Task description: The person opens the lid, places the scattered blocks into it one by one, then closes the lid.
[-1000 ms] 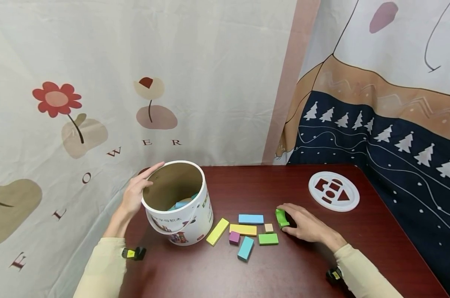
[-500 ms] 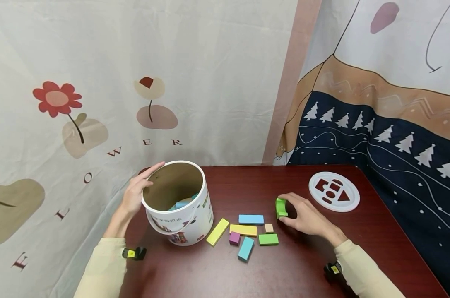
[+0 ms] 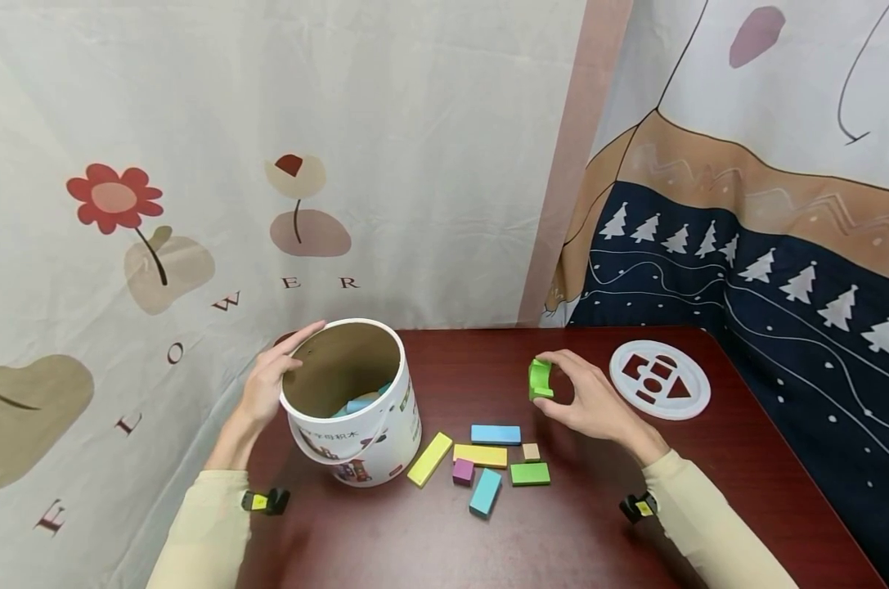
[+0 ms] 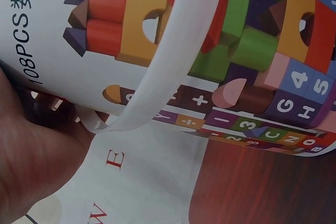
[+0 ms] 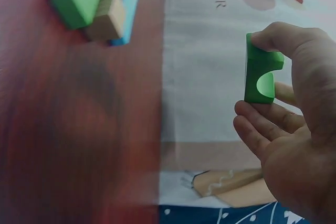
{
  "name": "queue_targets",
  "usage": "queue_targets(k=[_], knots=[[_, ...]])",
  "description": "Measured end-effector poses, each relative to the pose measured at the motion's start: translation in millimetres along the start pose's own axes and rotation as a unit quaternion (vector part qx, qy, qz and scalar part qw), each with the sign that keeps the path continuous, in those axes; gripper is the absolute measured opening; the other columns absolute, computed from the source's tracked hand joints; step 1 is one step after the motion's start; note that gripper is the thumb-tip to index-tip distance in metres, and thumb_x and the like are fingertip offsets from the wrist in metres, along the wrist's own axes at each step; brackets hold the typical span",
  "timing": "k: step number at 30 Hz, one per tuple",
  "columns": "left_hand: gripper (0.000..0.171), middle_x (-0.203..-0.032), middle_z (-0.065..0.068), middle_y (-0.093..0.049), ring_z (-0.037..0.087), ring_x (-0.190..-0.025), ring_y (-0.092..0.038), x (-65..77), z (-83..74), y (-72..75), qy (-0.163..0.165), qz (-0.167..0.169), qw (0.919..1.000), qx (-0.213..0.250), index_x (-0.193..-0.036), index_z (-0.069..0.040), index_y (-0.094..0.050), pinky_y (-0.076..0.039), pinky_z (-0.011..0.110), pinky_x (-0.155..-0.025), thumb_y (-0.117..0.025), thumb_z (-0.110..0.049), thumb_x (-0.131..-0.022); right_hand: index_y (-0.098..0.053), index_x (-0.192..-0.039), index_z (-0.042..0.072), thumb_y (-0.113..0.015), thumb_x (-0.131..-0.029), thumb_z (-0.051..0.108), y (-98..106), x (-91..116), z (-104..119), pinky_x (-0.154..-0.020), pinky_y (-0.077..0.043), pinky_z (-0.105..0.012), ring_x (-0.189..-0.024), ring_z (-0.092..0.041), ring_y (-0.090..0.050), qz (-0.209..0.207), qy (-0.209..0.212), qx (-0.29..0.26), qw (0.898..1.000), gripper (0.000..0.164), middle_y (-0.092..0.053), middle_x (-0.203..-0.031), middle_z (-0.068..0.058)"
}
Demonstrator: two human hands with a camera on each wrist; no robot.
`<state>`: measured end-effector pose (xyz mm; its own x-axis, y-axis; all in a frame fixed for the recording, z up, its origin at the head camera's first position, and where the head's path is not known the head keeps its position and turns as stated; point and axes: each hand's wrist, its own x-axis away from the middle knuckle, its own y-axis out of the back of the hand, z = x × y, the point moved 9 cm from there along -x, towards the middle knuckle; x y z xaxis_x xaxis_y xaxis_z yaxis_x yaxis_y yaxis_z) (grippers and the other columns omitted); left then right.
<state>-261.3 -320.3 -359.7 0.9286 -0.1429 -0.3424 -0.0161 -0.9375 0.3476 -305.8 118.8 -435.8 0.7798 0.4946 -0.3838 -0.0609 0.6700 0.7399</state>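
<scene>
A white bucket [image 3: 407, 409] with printed sides stands on the table at left, its mouth tipped toward my view, with several blocks [image 3: 361, 403] low inside. My left hand [image 3: 263, 380] holds its left rim, one finger along the edge and another digit over the inside; printed block pictures fill the left wrist view. Raised above the table, my right hand [image 3: 587, 397] pinches a green arch block [image 3: 539, 379] between thumb and fingers. The right wrist view shows the block's half-round notch [image 5: 265, 83] facing the palm.
Between bucket and right hand lie two yellow blocks [image 3: 481, 456], a blue block [image 3: 496, 434], a teal block [image 3: 485, 492], a purple cube [image 3: 463, 471], a small tan block [image 3: 531, 451] and a flat green block [image 3: 530, 474]. A white lid with shaped holes [image 3: 694, 393] lies at back right.
My right hand has lifted the green arch block off the table and carried it up and leftward, turning it more upright. The left hand and bucket have stayed put.
</scene>
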Motion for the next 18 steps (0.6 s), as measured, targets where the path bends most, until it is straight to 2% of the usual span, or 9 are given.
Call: queue_targets(k=[2, 5, 13, 18], knots=[[0.06, -0.151, 0.033, -0.043, 0.047, -0.133, -0.041, 0.6, -9.1, -2.1, 0.005, 0.001, 1.0, -0.006, -0.149, 0.015, -0.045, -0.04, 0.013, -0.104, -0.028, 0.019, -0.092, -0.059, -0.139, 0.012, -0.084, -0.082, 0.03, 2, -6, 7, -0.087, -0.057, -0.042, -0.106, -0.012, -0.055, -0.007, 0.012, -0.005, 1.0, 0.065, -0.06, -0.128, 0.002], [0.06, -0.151, 0.034, -0.043, 0.047, -0.133, -0.04, 0.2, -7.5, -1.7, 0.002, 0.001, 1.0, -0.01, -0.149, 0.016, -0.045, -0.039, 0.013, -0.104, -0.028, 0.019, -0.092, -0.059, -0.139, 0.012, -0.084, -0.083, 0.03, 4, -17, 18, -0.087, -0.056, -0.042, -0.107, -0.011, -0.055, -0.016, 0.03, -0.01, 0.999, 0.065, -0.06, -0.128, 0.002], [0.063, -0.152, 0.025, -0.047, 0.033, -0.134, -0.046, -2.7, 21.4, 5.3, -0.004, -0.007, 1.0, 0.006, -0.152, 0.005, -0.049, -0.039, 0.013, -0.104, -0.029, 0.017, -0.094, -0.06, -0.138, 0.012, -0.083, -0.082, 0.03, 6, -47, 50, -0.089, -0.056, -0.039, -0.107, -0.009, -0.054, -0.045, 0.072, -0.023, 0.996, 0.064, -0.061, -0.127, 0.003], [0.063, -0.151, 0.023, -0.049, 0.03, -0.133, -0.048, -2.6, 26.7, 6.3, -0.007, -0.005, 0.9998, 0.015, -0.152, 0.002, -0.05, -0.041, 0.014, -0.103, -0.03, 0.015, -0.094, -0.061, -0.136, 0.01, -0.082, -0.082, 0.031, 5, -64, 68, -0.086, -0.056, -0.035, -0.106, -0.009, -0.055, -0.073, 0.097, -0.023, 0.992, 0.062, -0.062, -0.125, 0.003]])
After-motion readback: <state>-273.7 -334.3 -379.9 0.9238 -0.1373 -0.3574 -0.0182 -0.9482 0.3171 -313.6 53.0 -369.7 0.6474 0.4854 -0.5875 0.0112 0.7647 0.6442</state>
